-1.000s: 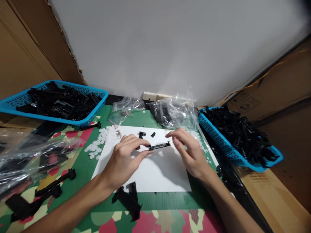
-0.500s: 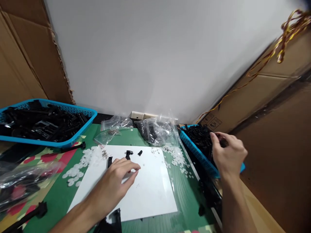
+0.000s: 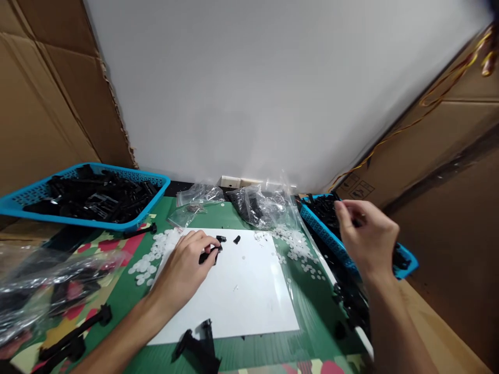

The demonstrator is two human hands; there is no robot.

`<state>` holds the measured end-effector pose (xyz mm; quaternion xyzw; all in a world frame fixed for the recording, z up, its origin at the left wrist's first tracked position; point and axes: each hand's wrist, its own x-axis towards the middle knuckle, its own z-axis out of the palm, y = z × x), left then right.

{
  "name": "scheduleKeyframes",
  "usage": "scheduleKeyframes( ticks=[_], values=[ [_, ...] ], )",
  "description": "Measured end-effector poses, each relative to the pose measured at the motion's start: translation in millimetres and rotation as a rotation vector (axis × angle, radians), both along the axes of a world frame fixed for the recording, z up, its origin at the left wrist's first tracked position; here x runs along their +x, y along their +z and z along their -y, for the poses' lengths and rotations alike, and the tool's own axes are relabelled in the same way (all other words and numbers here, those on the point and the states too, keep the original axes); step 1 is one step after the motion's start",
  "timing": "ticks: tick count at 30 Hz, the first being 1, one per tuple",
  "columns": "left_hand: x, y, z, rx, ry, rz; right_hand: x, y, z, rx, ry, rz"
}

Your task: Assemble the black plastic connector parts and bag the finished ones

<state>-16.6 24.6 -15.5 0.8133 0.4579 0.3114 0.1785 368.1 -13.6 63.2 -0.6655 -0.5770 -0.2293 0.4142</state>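
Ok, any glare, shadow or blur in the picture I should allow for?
Head view: glare streaks the clear plastic at lower left; head view: black parts in the left blue basket merge into dark clumps; head view: shadow darkens the green mat right of the white sheet; head view: the right hand looks slightly soft.
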Motion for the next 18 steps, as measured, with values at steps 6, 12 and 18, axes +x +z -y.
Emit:
scheduleKeyframes(
  ticks=[6, 12, 18],
  values=[
    [-2, 1.1, -2, 0.029, 0.086, -0.087, -118, -41.2, 2, -0.438, 0.639, 0.113],
    [-2, -1.0, -5, -0.015, 0.062, -0.108, -153, -66.7, 11, -0.634, 0.817, 0.188],
    [-2, 8.6, -4, -0.096, 0.016, -0.053, -146, -71.0, 11, -0.638, 0.798, -0.014]
  ],
)
